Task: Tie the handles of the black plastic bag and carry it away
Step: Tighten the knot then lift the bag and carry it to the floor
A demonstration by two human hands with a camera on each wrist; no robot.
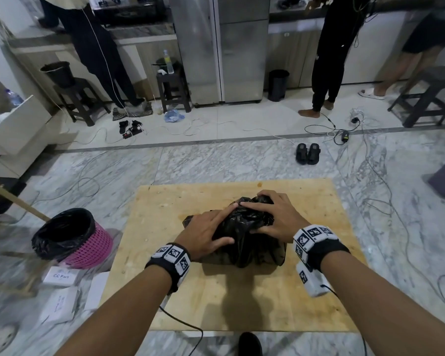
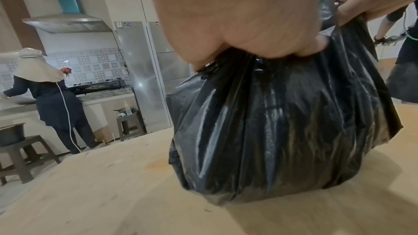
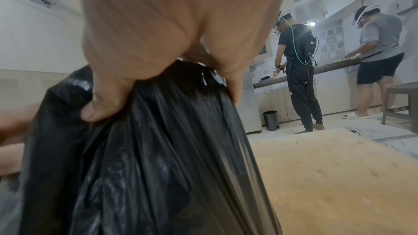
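A bulging black plastic bag (image 1: 244, 242) sits on a wooden board (image 1: 190, 291) on the floor. Both hands lie on its crumpled top. My left hand (image 1: 216, 224) clasps the left side, thumb on the near face and fingers reaching over the top. My right hand (image 1: 262, 217) grips the right side, fingers curled over the far top and thumb dug into the plastic. In the left wrist view the bag (image 2: 282, 122) gathers under my left hand (image 2: 237, 15). In the right wrist view my right hand (image 3: 169, 33) squeezes the bag (image 3: 147, 149). The handles are hidden under the hands.
A pink basket (image 1: 88, 247) lined with black plastic stands left of the board, with white boxes (image 1: 59, 276) beside it. Cables trail over the marble floor, and black sandals (image 1: 307, 153) lie beyond the board. People stand at the far counter among stools (image 1: 174, 91) and a fridge (image 1: 231, 47).
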